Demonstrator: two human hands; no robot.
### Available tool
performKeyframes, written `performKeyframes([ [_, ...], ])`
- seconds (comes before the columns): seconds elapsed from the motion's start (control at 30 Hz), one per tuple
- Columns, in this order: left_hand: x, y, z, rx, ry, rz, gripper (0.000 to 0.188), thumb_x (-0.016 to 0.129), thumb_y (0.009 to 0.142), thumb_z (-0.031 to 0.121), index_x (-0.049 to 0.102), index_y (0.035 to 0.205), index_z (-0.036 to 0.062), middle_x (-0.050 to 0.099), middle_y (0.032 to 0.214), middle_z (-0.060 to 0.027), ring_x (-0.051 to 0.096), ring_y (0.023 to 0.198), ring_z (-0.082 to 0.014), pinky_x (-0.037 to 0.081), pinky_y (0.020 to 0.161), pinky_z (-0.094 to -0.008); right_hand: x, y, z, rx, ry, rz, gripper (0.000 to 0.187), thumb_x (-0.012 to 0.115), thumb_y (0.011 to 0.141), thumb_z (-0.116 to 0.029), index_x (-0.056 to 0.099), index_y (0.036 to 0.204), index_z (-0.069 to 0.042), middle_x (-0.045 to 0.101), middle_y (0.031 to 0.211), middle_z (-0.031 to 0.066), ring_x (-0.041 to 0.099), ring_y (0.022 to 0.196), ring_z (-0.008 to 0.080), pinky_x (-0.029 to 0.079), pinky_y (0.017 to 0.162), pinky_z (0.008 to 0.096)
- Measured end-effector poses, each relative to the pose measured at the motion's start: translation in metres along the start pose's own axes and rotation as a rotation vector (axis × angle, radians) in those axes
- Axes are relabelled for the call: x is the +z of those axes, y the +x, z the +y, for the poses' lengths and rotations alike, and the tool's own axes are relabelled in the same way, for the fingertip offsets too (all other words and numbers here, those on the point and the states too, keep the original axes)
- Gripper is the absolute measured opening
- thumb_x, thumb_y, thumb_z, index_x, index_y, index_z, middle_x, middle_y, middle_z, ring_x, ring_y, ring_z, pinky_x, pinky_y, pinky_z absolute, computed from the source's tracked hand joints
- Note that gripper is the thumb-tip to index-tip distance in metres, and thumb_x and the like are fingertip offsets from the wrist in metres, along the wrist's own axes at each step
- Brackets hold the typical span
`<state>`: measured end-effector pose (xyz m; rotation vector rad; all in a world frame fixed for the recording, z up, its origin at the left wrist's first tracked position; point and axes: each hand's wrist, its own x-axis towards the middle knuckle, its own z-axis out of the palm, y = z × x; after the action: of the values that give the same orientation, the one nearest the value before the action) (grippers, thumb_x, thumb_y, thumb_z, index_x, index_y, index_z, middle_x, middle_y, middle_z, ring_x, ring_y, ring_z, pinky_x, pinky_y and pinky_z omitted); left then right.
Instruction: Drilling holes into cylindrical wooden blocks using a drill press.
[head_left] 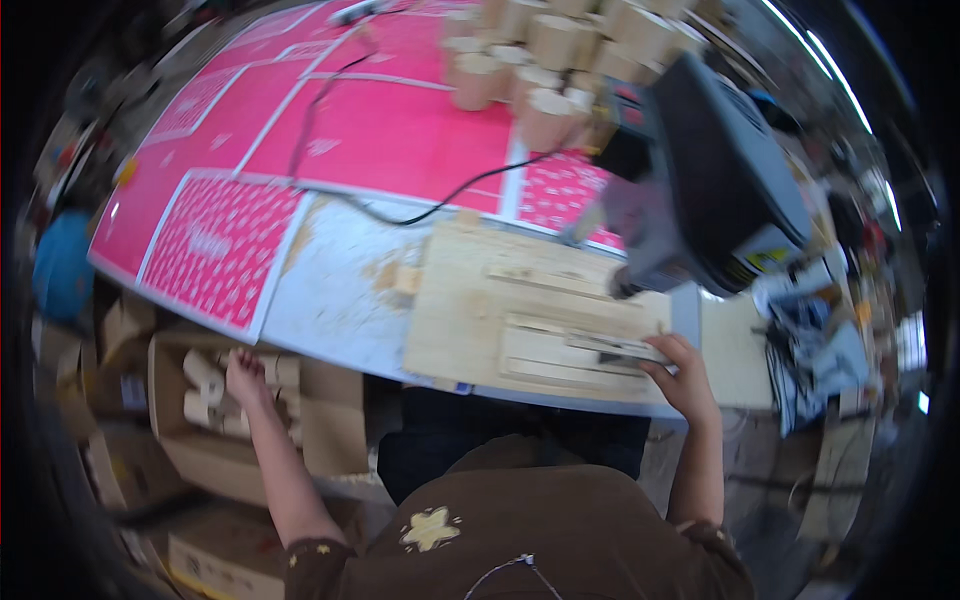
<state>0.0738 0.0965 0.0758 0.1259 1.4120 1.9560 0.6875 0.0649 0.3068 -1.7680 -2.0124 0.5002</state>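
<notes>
My left hand (pixel 246 378) is at the lower left, over an open cardboard box (pixel 335 420) of pale wooden cylinders (pixel 203 374). Its fingers are curled closed; whatever may be in them is hidden. On the table's near right side, my right hand (pixel 683 376) pinches the end of a narrow, flat, light-coloured strip (pixel 615 346). This strip lies over a plywood board (pixel 450 290) fitted with wooden rails (pixel 545 282). A small dark piece shows beneath the strip, too blurred to name.
A dark bench drill-like machine (pixel 725 180) rises behind the board. Wooden cylinders (pixel 553 42) are stacked at the far side on pink printed sheeting (pixel 390 130). A black cable (pixel 440 208) crosses the table. Sawdust and a small wood block (pixel 408 279) lie left of the board.
</notes>
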Motion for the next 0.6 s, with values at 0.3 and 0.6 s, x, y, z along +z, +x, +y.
performKeyframes([
  [0.3, 0.148, -0.186, 0.020, 0.305, 0.260, -0.240, 0.033, 0.048, 0.092, 0.018, 0.038, 0.062, 0.0094, 0.038, 0.054, 0.0012, 0.033, 0.049, -0.0077, 0.029, 0.048, -0.0242, -0.093, 0.114, 0.059, -0.100, 0.204, 0.335, 0.019, 0.066, 0.077, -0.017, 0.064, 0.091, -0.004, 0.064, 0.089, 0.0108, 0.060, 0.086, 0.0240, 0.046, 0.078, 0.0321],
  [0.6, 0.184, -0.239, 0.001, 0.166, 0.220, -0.435, 0.032, 0.047, 0.091, 0.017, 0.036, 0.062, 0.0106, 0.034, 0.054, 0.0019, 0.031, 0.048, -0.0074, 0.028, 0.047, -0.0236, 0.028, 0.449, 0.213, -0.497, 0.520, 0.100, 0.044, 0.052, 0.077, -0.027, 0.051, 0.118, -0.011, 0.050, 0.120, 0.0125, 0.045, 0.113, 0.0309, 0.038, 0.091, 0.0498],
])
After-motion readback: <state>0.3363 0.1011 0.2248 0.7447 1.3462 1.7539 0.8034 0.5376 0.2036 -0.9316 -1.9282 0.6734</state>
